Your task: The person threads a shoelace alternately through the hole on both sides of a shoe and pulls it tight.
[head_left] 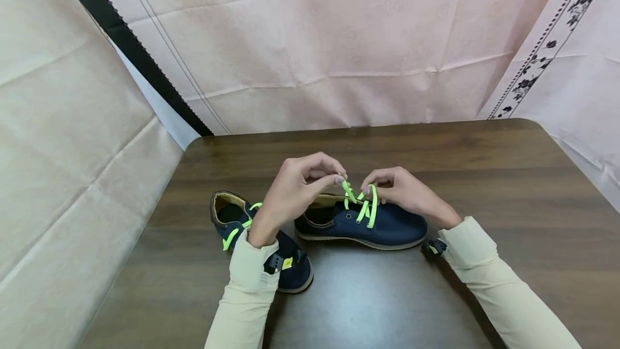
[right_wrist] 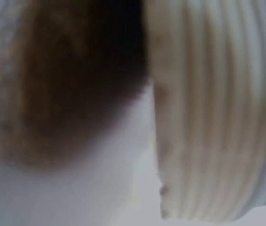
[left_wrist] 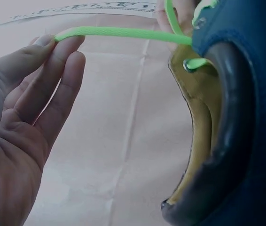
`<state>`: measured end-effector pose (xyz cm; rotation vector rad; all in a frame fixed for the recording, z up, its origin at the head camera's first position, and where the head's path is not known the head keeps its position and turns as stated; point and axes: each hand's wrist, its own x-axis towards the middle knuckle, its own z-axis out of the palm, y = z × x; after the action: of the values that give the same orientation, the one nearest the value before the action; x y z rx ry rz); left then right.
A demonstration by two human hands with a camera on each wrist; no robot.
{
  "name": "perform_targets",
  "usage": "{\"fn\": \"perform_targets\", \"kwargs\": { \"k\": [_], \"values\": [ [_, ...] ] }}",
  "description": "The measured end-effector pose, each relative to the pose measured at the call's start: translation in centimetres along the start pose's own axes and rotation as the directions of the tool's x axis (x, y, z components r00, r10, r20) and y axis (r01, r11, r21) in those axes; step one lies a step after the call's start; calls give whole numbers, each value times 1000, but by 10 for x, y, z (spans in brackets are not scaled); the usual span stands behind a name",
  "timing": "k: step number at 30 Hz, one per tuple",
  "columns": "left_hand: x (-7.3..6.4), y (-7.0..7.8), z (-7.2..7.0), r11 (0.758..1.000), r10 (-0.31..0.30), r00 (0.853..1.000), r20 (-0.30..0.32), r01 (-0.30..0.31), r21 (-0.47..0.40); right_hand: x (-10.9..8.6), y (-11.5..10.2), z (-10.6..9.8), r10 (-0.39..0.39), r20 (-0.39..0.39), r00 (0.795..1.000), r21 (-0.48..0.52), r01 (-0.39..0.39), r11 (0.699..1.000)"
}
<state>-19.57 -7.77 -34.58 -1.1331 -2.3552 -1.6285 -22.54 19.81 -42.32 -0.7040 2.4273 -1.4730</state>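
A navy blue shoe [head_left: 394,225] stands on the table with its toe to the right, neon green laces threaded through its eyelets. My left hand [head_left: 305,187] pinches the end of one green lace [left_wrist: 123,32] between thumb and fingertips, drawn out taut from the shoe in the left wrist view. At the lacing, my right hand [head_left: 404,193] pinches a green lace [head_left: 374,206] that loops beside its fingertips. The shoe's ribbed pale sole [right_wrist: 208,113] fills much of the right wrist view, where the right hand's fingers do not show clearly.
A second navy shoe [head_left: 295,276] with green laces lies to the left, partly hidden under my left forearm. Both shoes are on a brown wooden table [head_left: 368,295]. Pale cloth sheets [head_left: 310,42] hang behind and beside it.
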Motion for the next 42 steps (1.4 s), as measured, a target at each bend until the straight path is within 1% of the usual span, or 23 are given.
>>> {"fn": "perform_targets", "kwargs": {
  "k": [5,8,11,13,15,16,18,22,26,29,33,37,42],
  "values": [
    [-1,2,-1,997,32,999,-35,-35,-74,-1,-5,2,-23,28,999,-54,24,998],
    [0,3,2,989,36,999,-37,-41,-142,-2,-9,3,-39,28,999,-100,41,994],
    [2,3,8,973,23,999,-44,-33,-228,-3,-12,4,-47,26,999,-134,50,990],
    [4,4,13,957,14,999,-52,-28,-288,-3,-13,5,-51,22,998,-149,54,987],
    [5,5,17,947,9,998,-66,-30,-318,-3,-15,6,-60,21,998,-162,62,985],
    [6,5,18,947,9,997,-77,-33,-319,-3,-15,6,-66,20,998,-170,68,983],
    [6,7,19,954,12,995,-101,-42,-297,-3,-16,6,-84,17,996,-178,86,980],
    [7,9,17,970,17,988,-152,-53,-235,-4,-19,7,-124,-3,992,-206,121,971],
    [7,10,16,975,17,988,-153,-50,-218,-4,-23,9,-136,-37,990,-228,124,966],
    [8,11,16,976,17,988,-151,-49,-212,-3,-25,11,-146,-59,988,-224,130,966],
    [7,13,14,974,5,987,-159,-41,-222,-3,-26,14,-196,-72,978,-201,178,963],
    [7,16,13,966,-5,988,-157,-36,-255,-3,-23,13,-216,-49,975,-177,205,963],
    [6,23,11,953,-9,987,-158,-40,-300,-6,-25,5,-174,32,984,-119,176,977]
  ]
}}
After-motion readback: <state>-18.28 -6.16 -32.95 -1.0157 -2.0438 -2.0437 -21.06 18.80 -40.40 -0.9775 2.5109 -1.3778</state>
